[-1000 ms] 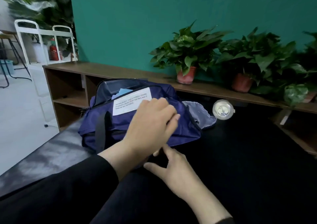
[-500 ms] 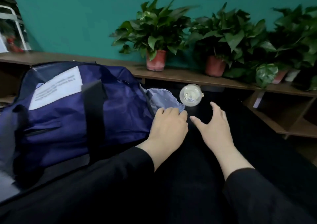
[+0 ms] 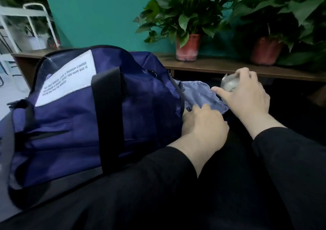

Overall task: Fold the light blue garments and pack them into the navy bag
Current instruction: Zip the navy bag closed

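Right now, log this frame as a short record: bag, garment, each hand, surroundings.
bag: navy bag on the dark surface, white text label on its side
garment: light blue garment lying at the bag's right end
left hand: resting on the garment's near edge
right hand: gripping a round clear object
surroundings: potted plants on a wooden shelf

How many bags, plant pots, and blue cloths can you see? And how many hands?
Bags: 1
Plant pots: 2
Blue cloths: 1
Hands: 2, left hand and right hand
Total: 6
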